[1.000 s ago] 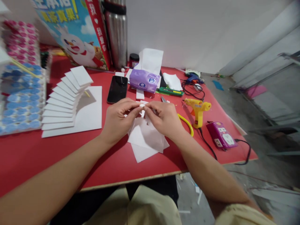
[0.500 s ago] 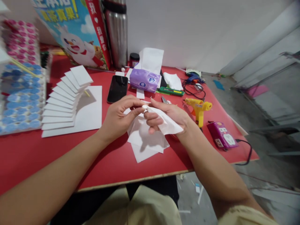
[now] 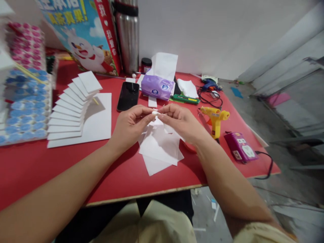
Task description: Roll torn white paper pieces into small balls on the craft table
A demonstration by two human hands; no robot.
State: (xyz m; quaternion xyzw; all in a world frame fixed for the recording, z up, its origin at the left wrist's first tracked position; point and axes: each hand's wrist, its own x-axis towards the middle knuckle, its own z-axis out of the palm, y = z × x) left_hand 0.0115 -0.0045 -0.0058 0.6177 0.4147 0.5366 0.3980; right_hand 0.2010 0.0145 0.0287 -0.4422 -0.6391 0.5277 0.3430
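My left hand [image 3: 130,126] and my right hand [image 3: 181,121] meet fingertip to fingertip above the red table [image 3: 76,168]. Between them they pinch a small white rolled piece [image 3: 154,113] joined to a thin white tissue sheet [image 3: 162,130] that hangs under my right hand. More white tissue sheets [image 3: 159,152] lie flat on the table just below both hands.
A fanned white paper staircase [image 3: 73,108] stands at the left beside trays of blue and pink dots [image 3: 22,111]. Behind are a black phone [image 3: 128,96], a purple tissue pack [image 3: 158,86] and a steel flask [image 3: 128,37]. A yellow glue gun [image 3: 215,118] and a purple power strip [image 3: 239,146] lie right.
My right hand had turned palm up with the tissue draped over its fingers; now it has turned back down and both hands pinch the rolled end together again.
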